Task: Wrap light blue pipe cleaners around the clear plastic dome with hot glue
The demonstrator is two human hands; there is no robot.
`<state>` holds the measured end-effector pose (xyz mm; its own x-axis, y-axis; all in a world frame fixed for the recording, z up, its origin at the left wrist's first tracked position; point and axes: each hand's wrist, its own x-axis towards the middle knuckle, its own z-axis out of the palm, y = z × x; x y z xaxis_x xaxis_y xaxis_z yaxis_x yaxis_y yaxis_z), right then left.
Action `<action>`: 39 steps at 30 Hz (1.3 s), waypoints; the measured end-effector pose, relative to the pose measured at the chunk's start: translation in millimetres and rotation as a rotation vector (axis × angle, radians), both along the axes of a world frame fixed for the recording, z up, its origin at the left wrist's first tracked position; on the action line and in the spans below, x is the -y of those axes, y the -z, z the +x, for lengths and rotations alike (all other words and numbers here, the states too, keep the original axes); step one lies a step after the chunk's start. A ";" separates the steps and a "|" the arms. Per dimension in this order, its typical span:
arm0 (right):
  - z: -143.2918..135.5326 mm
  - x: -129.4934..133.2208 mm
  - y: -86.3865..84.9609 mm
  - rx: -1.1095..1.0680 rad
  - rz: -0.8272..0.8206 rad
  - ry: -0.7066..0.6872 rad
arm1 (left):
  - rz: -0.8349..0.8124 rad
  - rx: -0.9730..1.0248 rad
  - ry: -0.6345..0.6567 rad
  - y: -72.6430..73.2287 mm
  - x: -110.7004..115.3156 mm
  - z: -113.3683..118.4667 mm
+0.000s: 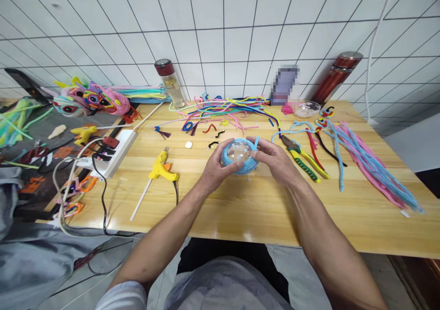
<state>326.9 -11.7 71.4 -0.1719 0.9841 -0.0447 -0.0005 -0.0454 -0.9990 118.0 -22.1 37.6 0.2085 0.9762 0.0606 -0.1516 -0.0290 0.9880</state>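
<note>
Head view — blue coil (252, 167) between both hands' fingers (234, 166), clear centre showing

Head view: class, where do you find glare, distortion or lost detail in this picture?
Head view: small bright highlights on the blue-wrapped clear dome; head view: soft glare on the wooden table, near its front edge; head view: grid lines on the tiled wall splay outward, a wide-angle look; head view: dark upright rectangle pixelated, its details unreadable.

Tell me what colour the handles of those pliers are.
Green and yellow: the handles show best in the head view, the only one here.
</note>
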 end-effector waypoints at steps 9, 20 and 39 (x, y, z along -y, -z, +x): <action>-1.7 2.4 3.2 0.013 -0.037 -0.046 | 0.010 -0.020 0.010 -0.5 1.3 -1.3; -8.4 3.8 4.0 -0.048 -0.058 0.049 | 0.076 -0.015 -0.154 1.1 7.4 11.3; -27.1 7.3 25.0 -0.044 0.003 0.183 | 0.013 -0.008 -0.228 7.2 9.3 15.3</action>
